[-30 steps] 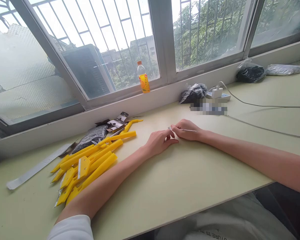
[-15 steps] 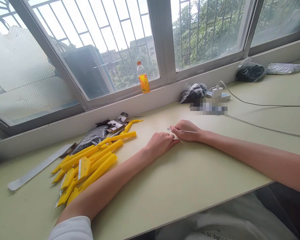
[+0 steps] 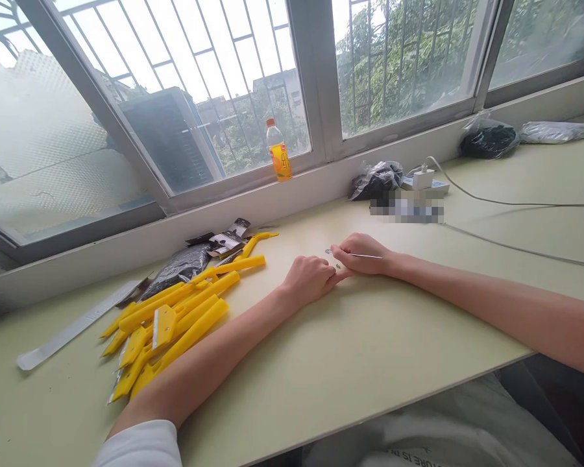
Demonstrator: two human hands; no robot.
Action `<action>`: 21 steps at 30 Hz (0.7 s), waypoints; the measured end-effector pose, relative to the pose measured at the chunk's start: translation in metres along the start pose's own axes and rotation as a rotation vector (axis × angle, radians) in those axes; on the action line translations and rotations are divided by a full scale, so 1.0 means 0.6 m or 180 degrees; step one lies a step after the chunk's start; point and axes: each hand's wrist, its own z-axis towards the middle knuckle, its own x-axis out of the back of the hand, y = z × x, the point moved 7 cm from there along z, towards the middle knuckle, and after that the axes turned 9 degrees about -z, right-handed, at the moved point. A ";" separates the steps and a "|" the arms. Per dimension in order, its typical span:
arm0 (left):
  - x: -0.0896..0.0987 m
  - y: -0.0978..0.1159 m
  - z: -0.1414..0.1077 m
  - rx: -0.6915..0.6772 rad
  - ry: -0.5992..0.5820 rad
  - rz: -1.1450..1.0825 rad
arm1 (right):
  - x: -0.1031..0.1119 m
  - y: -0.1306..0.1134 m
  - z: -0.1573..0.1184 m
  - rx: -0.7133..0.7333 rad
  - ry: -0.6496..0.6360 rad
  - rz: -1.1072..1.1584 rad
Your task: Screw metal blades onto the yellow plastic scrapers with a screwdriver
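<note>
My right hand point(image 3: 363, 253) is closed around a thin metal rod point(image 3: 370, 256), whose small looped end pokes out to the left of the fingers. Close beside it, my left hand point(image 3: 311, 279) rests low over the table with its thumb stretched toward the right hand. A tiny dark metallic piece point(image 3: 338, 266) shows between the left fingers and thumb; whether they grip it is too small to tell. Left of my left forearm lies a pile of yellow-handled scrapers point(image 3: 175, 311).
A black plastic bag point(image 3: 180, 269) and small printed packets point(image 3: 230, 239) lie behind the scrapers, a clear strip point(image 3: 78, 324) to their left. An orange-capped bottle point(image 3: 279, 155) stands on the sill. Bagged items, a white charger point(image 3: 423, 178) and cables lie at the back right.
My left hand has shifted slightly, its fingers lifting a little away from the thumb, and the tiny metallic piece now shows between them. My right hand has hardly moved.
</note>
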 end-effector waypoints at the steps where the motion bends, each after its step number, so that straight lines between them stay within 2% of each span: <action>1: 0.002 0.000 0.000 0.0048 0.0053 0.0061 | 0.000 0.000 0.000 0.0012 0.0005 -0.0001; 3: 0.003 -0.001 0.000 0.0146 0.0107 0.0146 | 0.000 0.000 0.000 0.0024 0.0013 0.0023; 10: -0.004 -0.004 0.001 0.0234 -0.0058 0.0020 | -0.002 0.000 0.001 0.0036 -0.0002 0.0075; 18: -0.001 -0.013 0.000 0.0410 0.0091 -0.0282 | 0.000 -0.001 -0.001 0.0004 -0.0094 0.0010; 21: 0.002 -0.017 -0.001 0.0627 0.0180 -0.0212 | 0.001 -0.002 0.000 0.0055 -0.0065 0.0001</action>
